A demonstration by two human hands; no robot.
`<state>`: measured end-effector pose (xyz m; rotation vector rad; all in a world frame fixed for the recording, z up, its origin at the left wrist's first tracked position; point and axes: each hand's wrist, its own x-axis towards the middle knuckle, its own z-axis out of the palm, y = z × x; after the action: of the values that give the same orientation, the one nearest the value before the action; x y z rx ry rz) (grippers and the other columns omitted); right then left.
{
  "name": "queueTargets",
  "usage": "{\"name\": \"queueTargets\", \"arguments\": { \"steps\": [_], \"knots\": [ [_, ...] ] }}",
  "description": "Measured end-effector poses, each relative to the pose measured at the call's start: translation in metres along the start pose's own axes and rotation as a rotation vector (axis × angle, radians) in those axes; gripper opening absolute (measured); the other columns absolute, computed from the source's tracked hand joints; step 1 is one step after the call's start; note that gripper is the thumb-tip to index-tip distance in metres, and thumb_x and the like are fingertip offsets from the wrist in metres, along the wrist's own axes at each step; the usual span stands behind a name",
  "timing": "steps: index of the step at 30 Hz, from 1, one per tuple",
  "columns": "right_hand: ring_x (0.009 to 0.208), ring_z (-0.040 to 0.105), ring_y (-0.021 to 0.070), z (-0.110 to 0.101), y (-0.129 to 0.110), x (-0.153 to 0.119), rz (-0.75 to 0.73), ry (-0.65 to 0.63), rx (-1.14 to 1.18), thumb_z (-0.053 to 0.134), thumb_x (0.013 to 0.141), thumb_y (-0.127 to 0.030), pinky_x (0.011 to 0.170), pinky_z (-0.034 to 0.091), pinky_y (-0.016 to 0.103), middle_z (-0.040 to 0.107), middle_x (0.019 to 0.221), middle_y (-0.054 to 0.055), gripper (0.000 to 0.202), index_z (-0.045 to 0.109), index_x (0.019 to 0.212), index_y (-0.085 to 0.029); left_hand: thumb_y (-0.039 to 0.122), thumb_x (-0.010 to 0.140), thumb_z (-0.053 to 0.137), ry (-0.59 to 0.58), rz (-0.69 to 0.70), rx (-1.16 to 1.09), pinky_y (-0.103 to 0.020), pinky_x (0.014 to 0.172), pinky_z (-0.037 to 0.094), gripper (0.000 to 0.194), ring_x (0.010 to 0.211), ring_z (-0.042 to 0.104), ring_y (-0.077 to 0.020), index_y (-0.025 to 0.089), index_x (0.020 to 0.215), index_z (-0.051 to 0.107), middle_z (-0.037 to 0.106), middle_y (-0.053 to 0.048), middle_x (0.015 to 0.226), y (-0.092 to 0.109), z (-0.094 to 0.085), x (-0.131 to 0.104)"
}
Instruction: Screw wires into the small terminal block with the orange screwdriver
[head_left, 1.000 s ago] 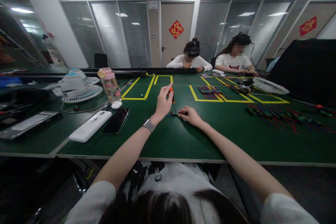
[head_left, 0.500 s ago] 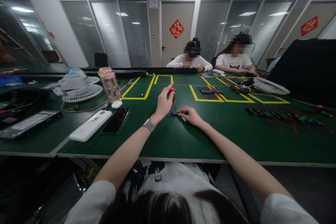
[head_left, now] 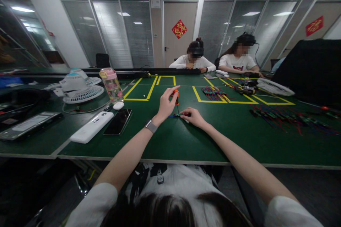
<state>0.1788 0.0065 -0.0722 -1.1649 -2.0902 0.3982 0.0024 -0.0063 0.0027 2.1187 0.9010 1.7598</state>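
My left hand (head_left: pixel 166 104), with a watch on its wrist, holds an orange-and-black screwdriver (head_left: pixel 177 101) between thumb and fingers. The tool stands nearly upright, its thin shaft pointing down at a small circuit board (head_left: pixel 176 115) with coloured wires. From the right, my right hand (head_left: pixel 194 117) pinches the board's edge and keeps it low over the green table. A small pale piece lies just beneath my right fingers. Whether the screwdriver tip sits in a screw is too small to tell.
To the left are a phone (head_left: pixel 118 122), a white power bank (head_left: pixel 92 127), a pink-lidded bottle (head_left: pixel 112 85) and a white fan (head_left: pixel 82 92). Bundles of wired boards (head_left: pixel 290 117) lie at the right, beyond them yellow tape outlines (head_left: pixel 197 95). Two people sit across the table.
The fingers of my left hand have turned slightly around the screwdriver handle, fingertips reaching further right. My right hand and the board stay nearly in place.
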Motion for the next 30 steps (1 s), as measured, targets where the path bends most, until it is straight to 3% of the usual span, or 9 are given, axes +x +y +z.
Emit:
{"name": "queueTargets", "arguments": {
  "steps": [3, 9, 15, 18, 22, 30],
  "knots": [
    [0.067, 0.055, 0.0136, 0.0005, -0.0021, -0.0004, 0.006, 0.017, -0.008, 0.065, 0.077, -0.023, 0.066, 0.044, 0.026, 0.062, 0.079, 0.005, 0.019, 0.074, 0.093, -0.017, 0.021, 0.096, 0.037, -0.022, -0.042, -0.045, -0.024, 0.079, 0.048, 0.03, 0.086, 0.059, -0.0116, 0.021, 0.12, 0.055, 0.061, -0.005, 0.101, -0.001, 0.0011, -0.0006],
    [0.068, 0.056, 0.0136, 0.0003, -0.0026, -0.0005, 0.012, 0.014, -0.011, 0.065, 0.077, -0.021, 0.067, 0.044, 0.026, 0.062, 0.078, 0.005, 0.017, 0.074, 0.091, -0.016, 0.032, 0.089, 0.054, 0.06, 0.009, 0.091, -0.026, 0.079, 0.047, 0.021, 0.087, 0.056, -0.0138, 0.023, 0.106, 0.064, 0.054, -0.004, 0.096, -0.0032, 0.0009, -0.0009],
    [0.069, 0.057, 0.0137, 0.0003, -0.0017, -0.0009, 0.006, 0.016, 0.003, 0.065, 0.077, -0.022, 0.068, 0.045, 0.026, 0.064, 0.081, 0.006, 0.017, 0.074, 0.091, -0.017, 0.026, 0.097, 0.037, 0.038, 0.003, 0.01, -0.028, 0.087, 0.046, 0.028, 0.097, 0.058, -0.0145, 0.021, 0.115, 0.057, 0.061, -0.006, 0.105, -0.0024, 0.0009, -0.0009],
    [0.069, 0.057, 0.0139, 0.0001, -0.0024, -0.0013, 0.01, 0.017, -0.001, 0.065, 0.077, -0.022, 0.068, 0.045, 0.026, 0.064, 0.08, 0.006, 0.018, 0.074, 0.091, -0.017, 0.029, 0.093, 0.046, 0.054, 0.022, 0.023, -0.028, 0.088, 0.046, 0.024, 0.101, 0.056, -0.0151, 0.021, 0.11, 0.061, 0.057, -0.006, 0.108, -0.0019, 0.0006, -0.0006],
    [0.067, 0.056, 0.0134, 0.0, -0.0032, -0.0016, 0.024, 0.016, -0.008, 0.065, 0.078, -0.023, 0.067, 0.045, 0.026, 0.064, 0.08, 0.005, 0.018, 0.075, 0.091, -0.016, 0.031, 0.087, 0.057, 0.078, 0.022, 0.08, -0.027, 0.084, 0.047, 0.024, 0.09, 0.056, -0.0139, 0.025, 0.11, 0.064, 0.054, -0.004, 0.099, -0.003, 0.0011, -0.0014],
    [0.068, 0.056, 0.0138, -0.0009, -0.0032, -0.0012, 0.023, 0.007, -0.016, 0.066, 0.077, -0.022, 0.067, 0.044, 0.026, 0.064, 0.079, 0.005, 0.017, 0.075, 0.09, -0.016, 0.026, 0.096, 0.039, 0.011, -0.031, -0.016, -0.027, 0.087, 0.046, 0.03, 0.098, 0.057, -0.0141, 0.023, 0.12, 0.055, 0.06, -0.006, 0.109, -0.0032, 0.0015, -0.0018]
  ]
}}
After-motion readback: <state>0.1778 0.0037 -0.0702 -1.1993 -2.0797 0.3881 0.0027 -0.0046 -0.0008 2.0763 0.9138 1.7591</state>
